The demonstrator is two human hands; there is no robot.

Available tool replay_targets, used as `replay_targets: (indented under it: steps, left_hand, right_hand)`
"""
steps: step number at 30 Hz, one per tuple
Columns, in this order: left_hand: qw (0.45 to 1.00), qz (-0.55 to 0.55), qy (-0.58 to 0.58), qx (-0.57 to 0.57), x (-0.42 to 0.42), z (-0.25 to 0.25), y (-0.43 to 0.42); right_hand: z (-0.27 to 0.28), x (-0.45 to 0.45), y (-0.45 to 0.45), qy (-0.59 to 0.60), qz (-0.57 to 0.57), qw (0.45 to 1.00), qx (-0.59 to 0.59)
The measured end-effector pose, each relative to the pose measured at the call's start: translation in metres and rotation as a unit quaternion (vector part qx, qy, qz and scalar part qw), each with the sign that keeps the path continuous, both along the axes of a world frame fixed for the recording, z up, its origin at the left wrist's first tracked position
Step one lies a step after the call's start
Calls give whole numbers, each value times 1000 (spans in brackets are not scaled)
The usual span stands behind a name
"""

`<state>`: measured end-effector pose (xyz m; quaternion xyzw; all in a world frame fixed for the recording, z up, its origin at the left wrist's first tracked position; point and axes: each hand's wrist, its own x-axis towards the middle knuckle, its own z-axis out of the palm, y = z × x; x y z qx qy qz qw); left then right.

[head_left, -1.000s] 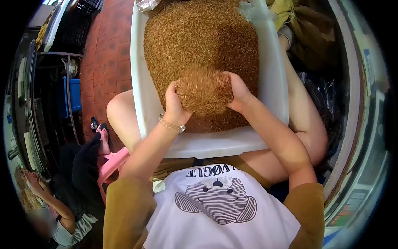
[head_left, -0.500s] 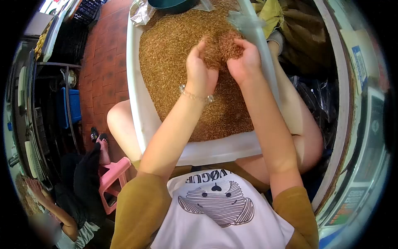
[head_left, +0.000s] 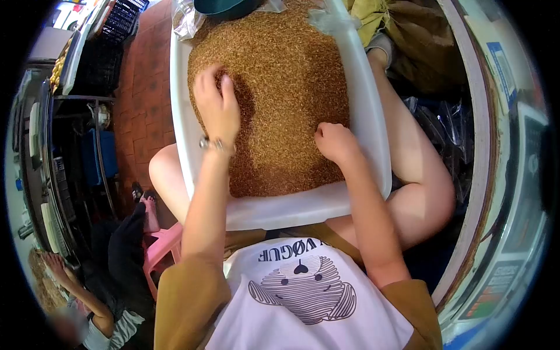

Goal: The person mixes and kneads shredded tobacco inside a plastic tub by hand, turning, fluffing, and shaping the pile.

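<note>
A white tub [head_left: 280,217] lies between the bent legs, filled with a heap of small brown grains or dried bits [head_left: 280,116]. My left hand [head_left: 217,108], with a beaded bracelet on the wrist, is over the left part of the heap. Its fingers are slightly curled and spread, and nothing shows in them. On the heap's right side rests my right hand [head_left: 336,142], its fingers curled inward; whatever they hold, if anything, is hidden.
A dark green bowl [head_left: 226,7] and clear plastic bags [head_left: 188,20] lie at the tub's far end. Another person [head_left: 119,251] sits at the lower left near a pink stool [head_left: 163,248]. Brown sacks [head_left: 420,41] stand at the right.
Both hands held loose grains together over the heap. They have now parted, the left one to the left and the right one lower down, and the grains between them are gone.
</note>
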<state>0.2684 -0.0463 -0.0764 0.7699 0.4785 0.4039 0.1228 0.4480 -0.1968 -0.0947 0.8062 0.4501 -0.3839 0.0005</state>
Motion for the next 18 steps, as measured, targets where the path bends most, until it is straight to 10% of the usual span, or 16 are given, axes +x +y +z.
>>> replay_targets:
  steps: [18]
  left_hand:
    - [996, -25, 44, 68, 76, -32, 49]
  right_hand:
    - [6, 18, 4, -28, -47, 998, 20]
